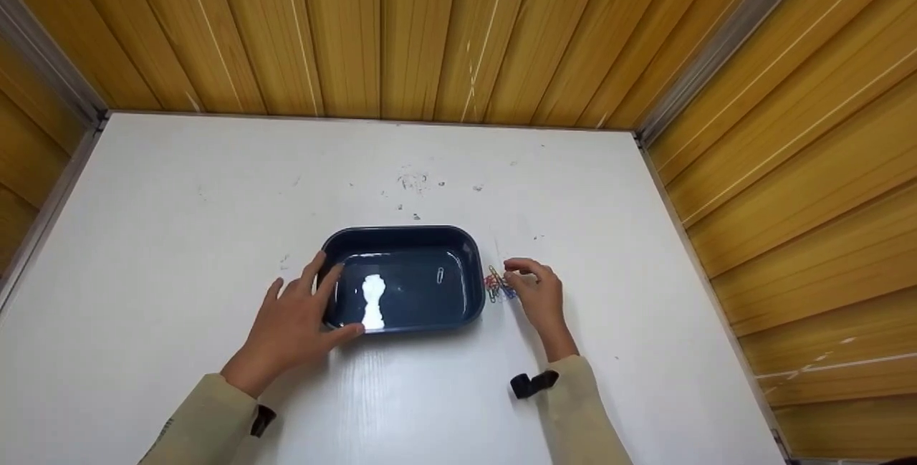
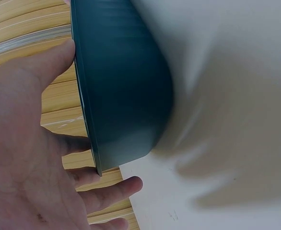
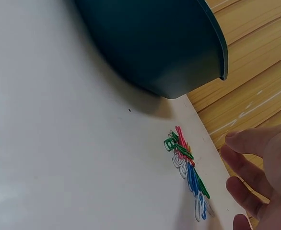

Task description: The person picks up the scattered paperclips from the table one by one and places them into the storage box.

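Note:
A dark blue tray (image 1: 408,325) with a raised rim sits on the white table. My left hand (image 1: 290,318) rests at its left end, fingers spread over the rim and thumb against the near edge. In the left wrist view, the thumb (image 2: 59,60) touches the rim of the tray (image 2: 123,86). One pale paper clip (image 1: 440,276) lies inside the tray. Just right of the tray is a small pile of coloured paper clips (image 3: 181,155). My right hand (image 1: 539,294) hovers beside this pile, its fingers loosely bent, with nothing visible between thumb and forefinger.
The white table (image 1: 215,185) bears small dark marks behind the tray. Yellow wood-look panels (image 1: 415,35) stand along its back and sides. A black strap piece (image 1: 534,383) sticks out from the right sleeve (image 1: 580,408).

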{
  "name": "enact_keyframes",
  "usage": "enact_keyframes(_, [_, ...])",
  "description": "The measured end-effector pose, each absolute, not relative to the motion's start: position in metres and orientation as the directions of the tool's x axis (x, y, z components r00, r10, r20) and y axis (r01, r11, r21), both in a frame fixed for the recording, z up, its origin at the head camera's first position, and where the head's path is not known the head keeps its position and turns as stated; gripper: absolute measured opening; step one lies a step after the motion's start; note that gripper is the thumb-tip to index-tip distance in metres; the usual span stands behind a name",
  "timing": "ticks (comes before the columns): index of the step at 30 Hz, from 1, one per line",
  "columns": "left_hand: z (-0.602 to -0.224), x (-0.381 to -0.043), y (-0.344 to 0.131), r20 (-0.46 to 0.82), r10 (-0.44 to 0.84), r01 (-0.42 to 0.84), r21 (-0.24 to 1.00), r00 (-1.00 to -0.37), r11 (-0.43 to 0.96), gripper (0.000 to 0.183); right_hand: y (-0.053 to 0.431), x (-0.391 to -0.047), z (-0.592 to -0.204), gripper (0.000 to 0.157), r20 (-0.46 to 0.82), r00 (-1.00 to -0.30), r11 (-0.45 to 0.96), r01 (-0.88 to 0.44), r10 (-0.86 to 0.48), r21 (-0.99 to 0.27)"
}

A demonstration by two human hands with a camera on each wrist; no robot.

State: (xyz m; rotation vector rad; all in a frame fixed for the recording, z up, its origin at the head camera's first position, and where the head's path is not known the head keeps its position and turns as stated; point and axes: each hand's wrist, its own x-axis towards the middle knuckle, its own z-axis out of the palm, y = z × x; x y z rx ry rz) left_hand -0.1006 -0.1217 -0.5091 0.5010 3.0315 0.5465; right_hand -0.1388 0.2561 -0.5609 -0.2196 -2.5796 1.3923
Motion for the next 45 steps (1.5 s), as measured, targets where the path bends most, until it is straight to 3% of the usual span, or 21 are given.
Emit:
enact_keyframes(21, [-0.507, -0.100, -0.121, 0.023, 0.316, 0.307, 0.319, -0.948, 0.897, 0.094, 0.250, -0.146, -0.574, 0.019, 0.153, -0.961, 0.587, 0.012, 0.230, -0.810])
enact_keyframes(45, [-0.506, -0.100, -0.121, 0.010, 0.308, 0.293, 0.338, -0.951, 0.894, 0.094, 0.241, -0.149, -0.581, 0.017, 0.196, -0.953, 0.723, 0.034, 0.232, -0.690])
